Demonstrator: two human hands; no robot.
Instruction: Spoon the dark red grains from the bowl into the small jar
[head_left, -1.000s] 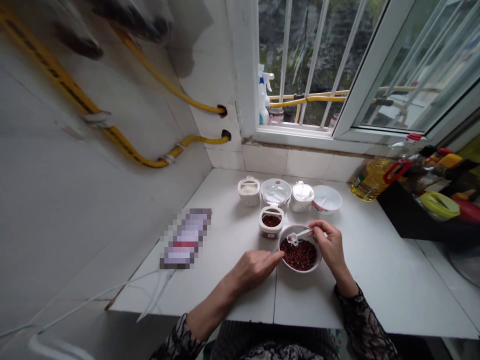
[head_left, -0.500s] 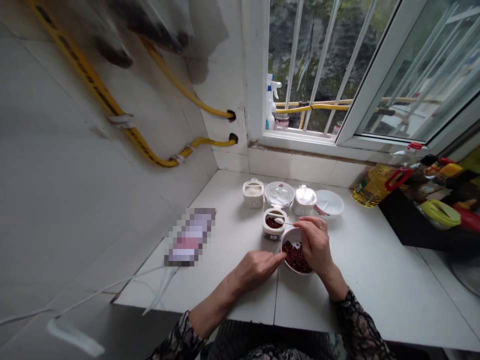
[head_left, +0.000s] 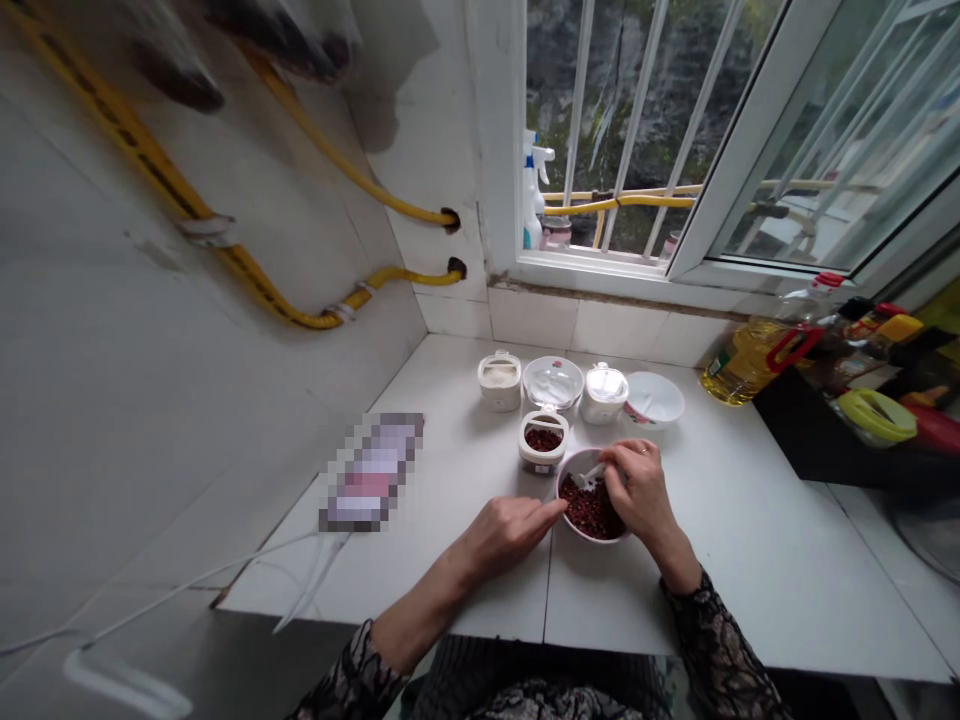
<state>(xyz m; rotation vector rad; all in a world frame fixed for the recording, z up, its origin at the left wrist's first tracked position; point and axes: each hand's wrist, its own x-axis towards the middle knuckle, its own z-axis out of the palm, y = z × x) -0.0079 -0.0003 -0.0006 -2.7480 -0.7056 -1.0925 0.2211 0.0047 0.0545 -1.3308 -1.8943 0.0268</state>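
Note:
A small pinkish bowl (head_left: 564, 520) of dark red peppercorns stands on the white tiled counter in front of me. My right hand (head_left: 641, 490) is closed on a small white spoon (head_left: 589, 475), whose tip dips into the peppercorns. My left hand (head_left: 506, 532) rests on the counter with its fingertips against the bowl's left rim, fingers loosely curled. Just behind the bowl sits a small white jar (head_left: 542, 443), lid open, holding more red peppercorns.
Behind stand a white jar of pale powder (head_left: 499, 380), a clear raised lid (head_left: 553, 382), a closed white jar (head_left: 604, 392) and a white dish (head_left: 654, 399). Oil bottle (head_left: 757, 350) and condiments sit right. A blurred packet (head_left: 371, 472) and white cable (head_left: 225, 580) lie left.
My right hand carried the spoon from the bowl to the open jar and has come back down into the bowl. My left hand stayed at the rim.

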